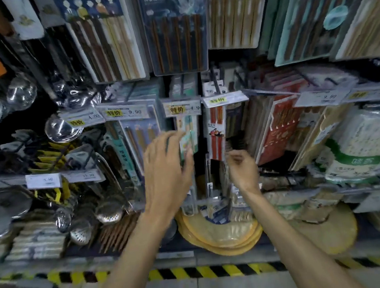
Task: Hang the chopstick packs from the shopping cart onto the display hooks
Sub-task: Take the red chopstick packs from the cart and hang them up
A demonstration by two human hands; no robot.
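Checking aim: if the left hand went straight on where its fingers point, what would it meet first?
Probably the pale chopstick pack under the middle price tag; the left hand looks nearly on it, depth unclear.

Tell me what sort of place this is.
Most likely a shop's kitchenware aisle: chopstick packs hang in rows, price tags line the rails, and steel ladles hang at the left.

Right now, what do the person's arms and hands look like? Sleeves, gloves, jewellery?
Left forearm and right forearm are bare: no sleeves, gloves, watch or bracelet in view. No rings show on the left hand or right hand, though blur hides detail.
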